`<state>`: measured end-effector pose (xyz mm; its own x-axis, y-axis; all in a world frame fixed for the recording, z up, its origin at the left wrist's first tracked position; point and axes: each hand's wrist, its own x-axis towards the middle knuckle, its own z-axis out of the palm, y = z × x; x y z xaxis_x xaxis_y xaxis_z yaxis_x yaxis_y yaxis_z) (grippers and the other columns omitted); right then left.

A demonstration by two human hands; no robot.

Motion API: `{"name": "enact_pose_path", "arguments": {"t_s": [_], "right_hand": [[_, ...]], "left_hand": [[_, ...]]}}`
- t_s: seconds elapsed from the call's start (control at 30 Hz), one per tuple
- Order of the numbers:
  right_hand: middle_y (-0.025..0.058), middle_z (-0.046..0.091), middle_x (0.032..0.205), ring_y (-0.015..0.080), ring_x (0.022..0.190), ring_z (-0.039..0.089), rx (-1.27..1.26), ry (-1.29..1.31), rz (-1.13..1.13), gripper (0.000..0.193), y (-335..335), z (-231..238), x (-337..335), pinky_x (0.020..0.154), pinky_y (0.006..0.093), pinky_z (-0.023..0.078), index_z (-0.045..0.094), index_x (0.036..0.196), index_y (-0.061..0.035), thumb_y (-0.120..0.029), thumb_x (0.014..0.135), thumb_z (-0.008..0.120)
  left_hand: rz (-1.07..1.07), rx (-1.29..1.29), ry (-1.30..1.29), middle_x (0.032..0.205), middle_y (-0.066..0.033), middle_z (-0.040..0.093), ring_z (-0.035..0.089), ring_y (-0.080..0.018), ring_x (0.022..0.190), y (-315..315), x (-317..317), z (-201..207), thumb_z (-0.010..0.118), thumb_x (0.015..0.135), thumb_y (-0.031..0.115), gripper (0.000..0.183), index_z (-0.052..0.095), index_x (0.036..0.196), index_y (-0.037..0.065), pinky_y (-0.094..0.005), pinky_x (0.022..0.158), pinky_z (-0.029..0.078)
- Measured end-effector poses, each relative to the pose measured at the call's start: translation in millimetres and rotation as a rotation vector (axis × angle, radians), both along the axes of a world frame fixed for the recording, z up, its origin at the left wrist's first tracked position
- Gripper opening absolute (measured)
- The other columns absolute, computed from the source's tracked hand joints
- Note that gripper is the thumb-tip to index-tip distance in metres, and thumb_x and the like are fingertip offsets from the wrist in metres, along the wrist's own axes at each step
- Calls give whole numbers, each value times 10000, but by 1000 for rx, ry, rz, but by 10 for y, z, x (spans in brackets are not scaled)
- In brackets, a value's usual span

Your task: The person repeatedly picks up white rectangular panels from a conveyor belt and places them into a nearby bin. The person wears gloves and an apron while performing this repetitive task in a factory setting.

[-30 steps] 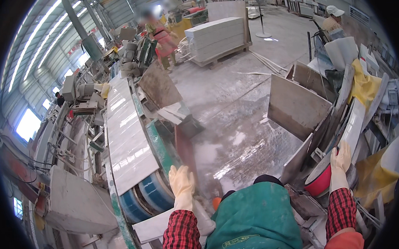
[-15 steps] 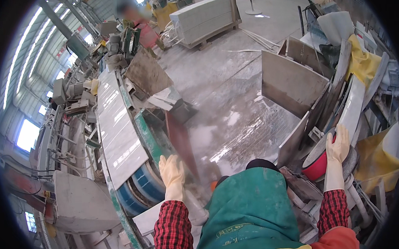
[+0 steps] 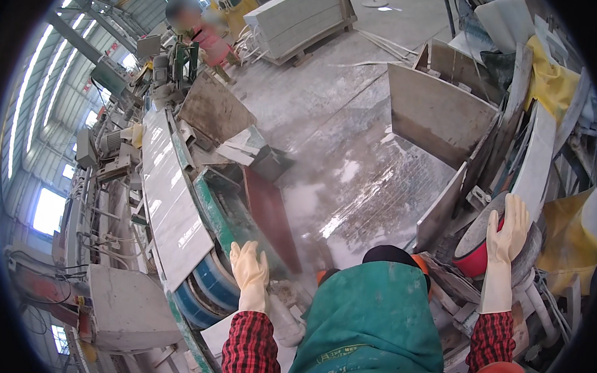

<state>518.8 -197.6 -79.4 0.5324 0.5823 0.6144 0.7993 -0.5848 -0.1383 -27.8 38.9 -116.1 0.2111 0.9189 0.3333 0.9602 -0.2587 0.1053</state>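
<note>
Cream rubber gloves cover both hands, with red-and-black checked sleeves behind them. My left hand [image 3: 250, 276] is raised with fingers apart and nothing in it, beside the blue roller [image 3: 217, 283] at the conveyor's near end. White stone slabs [image 3: 171, 199] lie along that conveyor. My right hand [image 3: 506, 243] is open too, its fingers stretched upward and its thumb apart. It appears in front of a round grey wheel with a red rim [image 3: 473, 261]; whether it touches the wheel I cannot tell. A green apron [image 3: 374, 323] covers my front.
Brown boards [image 3: 438, 114] lean upright at the right, near yellow cloth [image 3: 550, 79]. A reddish board [image 3: 270, 218] stands beside the conveyor's green frame [image 3: 213, 213]. The floor [image 3: 352, 184] looks wet. Farther back are stacked white blocks [image 3: 298, 23] on a pallet and a person in pink [image 3: 211, 43].
The view has shifted slightly. My right hand appears a little lower and farther right, and my left a little lower and farther left. Both stay open. The person behind has shifted slightly.
</note>
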Motion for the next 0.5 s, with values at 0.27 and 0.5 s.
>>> {"name": "enact_pose_path", "arguments": {"t_s": [0.27,0.5], "right_hand": [[194,557,1368,383,1294,490,-38,-8,-58,547,7,25,-156,1127,496,331,558,1345,-36,-160,826,680],[192,555,1363,386,1262,501,-24,80,-76,629,-60,29,-1,1098,466,367,555,1351,-53,-294,797,728]], "left_hand": [[23,-96,-16,1246,-110,632,426,-443,1332,-47,43,146,665,849,191,341,654,1163,57,-494,1150,299],[115,-310,-418,1452,-273,468,369,-437,1392,64,-136,183,670,881,314,417,642,1271,169,-448,1166,292]]}}
